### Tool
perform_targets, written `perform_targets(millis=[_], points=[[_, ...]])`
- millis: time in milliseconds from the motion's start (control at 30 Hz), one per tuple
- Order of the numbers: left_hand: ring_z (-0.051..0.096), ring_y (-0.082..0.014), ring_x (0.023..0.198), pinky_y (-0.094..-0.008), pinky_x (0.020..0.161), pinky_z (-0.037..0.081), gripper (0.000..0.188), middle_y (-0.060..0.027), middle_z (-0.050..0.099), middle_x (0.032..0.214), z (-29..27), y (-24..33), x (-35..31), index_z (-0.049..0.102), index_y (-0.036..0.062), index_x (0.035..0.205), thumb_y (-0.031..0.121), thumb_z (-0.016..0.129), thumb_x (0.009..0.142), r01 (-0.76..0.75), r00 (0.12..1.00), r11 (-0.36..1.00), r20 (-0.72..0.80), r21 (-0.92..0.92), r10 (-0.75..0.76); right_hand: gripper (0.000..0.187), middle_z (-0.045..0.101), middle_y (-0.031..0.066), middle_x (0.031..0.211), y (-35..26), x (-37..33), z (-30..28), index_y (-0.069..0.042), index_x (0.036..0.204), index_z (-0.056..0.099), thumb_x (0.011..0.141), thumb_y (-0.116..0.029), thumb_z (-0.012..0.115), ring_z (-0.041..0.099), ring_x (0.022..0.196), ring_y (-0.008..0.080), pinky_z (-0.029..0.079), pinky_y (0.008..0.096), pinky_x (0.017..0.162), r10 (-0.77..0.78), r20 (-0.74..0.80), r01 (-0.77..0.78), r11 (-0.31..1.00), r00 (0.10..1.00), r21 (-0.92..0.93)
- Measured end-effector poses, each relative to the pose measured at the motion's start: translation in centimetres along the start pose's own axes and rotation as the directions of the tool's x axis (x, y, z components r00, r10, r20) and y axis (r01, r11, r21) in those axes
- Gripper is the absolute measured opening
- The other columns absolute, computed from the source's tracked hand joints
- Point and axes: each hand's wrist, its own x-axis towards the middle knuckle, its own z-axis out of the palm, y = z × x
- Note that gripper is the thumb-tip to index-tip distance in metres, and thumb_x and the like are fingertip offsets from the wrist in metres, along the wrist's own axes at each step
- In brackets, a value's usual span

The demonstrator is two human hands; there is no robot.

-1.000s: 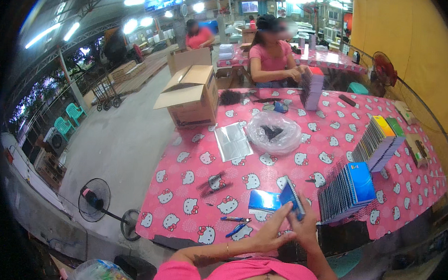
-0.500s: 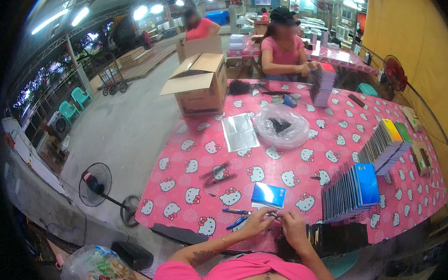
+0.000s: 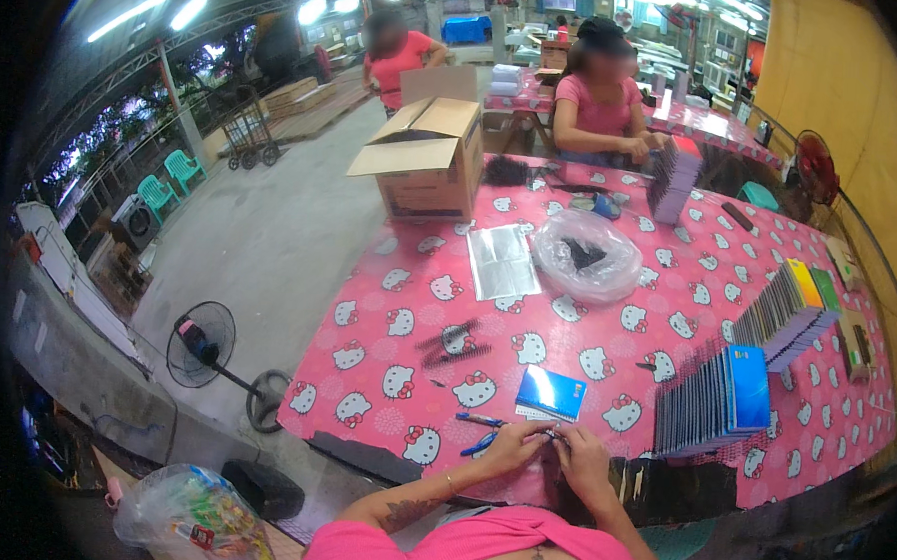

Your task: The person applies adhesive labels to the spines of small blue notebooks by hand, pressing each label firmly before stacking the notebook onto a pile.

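Observation:
My left hand (image 3: 518, 446) and my right hand (image 3: 583, 456) meet at the near edge of the table, fingertips pinched close together. Between them is something small and dark that I cannot make out. Just beyond my fingers lies a small spiral notebook (image 3: 552, 393) with a shiny blue cover, white pages showing along its near edge. A blue-handled tool (image 3: 479, 445), apparently pliers, rests left of my left hand, beside a thin pen-like item (image 3: 478, 418). To the right of my right hand stands a row of blue spiral notebooks (image 3: 711, 404), packed together.
Dark wire coils (image 3: 454, 344) lie on the pink patterned table (image 3: 417, 309). Farther off are clear plastic sleeves (image 3: 502, 261), a plastic bag (image 3: 588, 256), a cardboard box (image 3: 428, 169) and yellow-covered notebooks (image 3: 793, 295). Two people in pink work beyond. A fan (image 3: 203, 344) stands left.
The whole view has shifted, so the table sits farther right in the picture. My hands stay pinched together at the table edge. The person behind the box has straightened up.

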Motion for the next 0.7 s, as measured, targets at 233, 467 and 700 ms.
perform_targets(millis=[233, 467, 700], points=[[0.069, -0.0276, 0.103, -0.0375, 0.088, 0.053, 0.033, -0.0157, 0.071, 0.113, -0.7, 0.0, 0.0, 0.065, 0.002, 0.126, 0.013, 0.065, 0.094, -0.019, 1.0, 0.991, 0.021, 0.135, 0.016, 0.022, 0.069, 0.0143, 0.097, 0.1, 0.3, 0.0, -0.012, 0.11, 0.07, 0.088, -0.017, 0.071, 0.067, 0.088, 0.0362, 0.052, 0.0452, 0.076, 0.013, 0.016, -0.013, 1.0, 1.0, -0.003], [0.056, -0.0401, 0.116, -0.0529, 0.094, 0.046, 0.048, -0.022, 0.057, 0.131, -4.9, -2.6, -2.7, 0.058, 0.0062, 0.132, 0.034, 0.066, 0.093, 0.047, 0.997, 0.686, -0.073, 0.726, 0.009, 0.022, 0.07, 0.0111, 0.096, 0.4, 0.6, 0.0, -0.013, 0.109, 0.071, 0.088, -0.018, 0.071, 0.067, 0.087, 0.0336, 0.053, 0.045, 0.076, 0.014, 0.028, -0.013, 1.0, 1.0, -0.024], [0.045, -0.044, 0.13, -0.0644, 0.103, 0.036, 0.058, -0.025, 0.049, 0.136, -6.3, -2.5, -5.4, 0.053, 0.0081, 0.138, 0.047, 0.059, 0.095, 0.026, 1.0, 0.523, -0.025, 0.852, -0.01, 0.021, 0.07, 0.0125, 0.094, 0.7, 0.7, 0.1, -0.013, 0.108, 0.072, 0.088, -0.019, 0.071, 0.067, 0.084, 0.0348, 0.053, 0.0457, 0.074, 0.009, 0.03, -0.008, 1.0, 1.0, -0.026]])
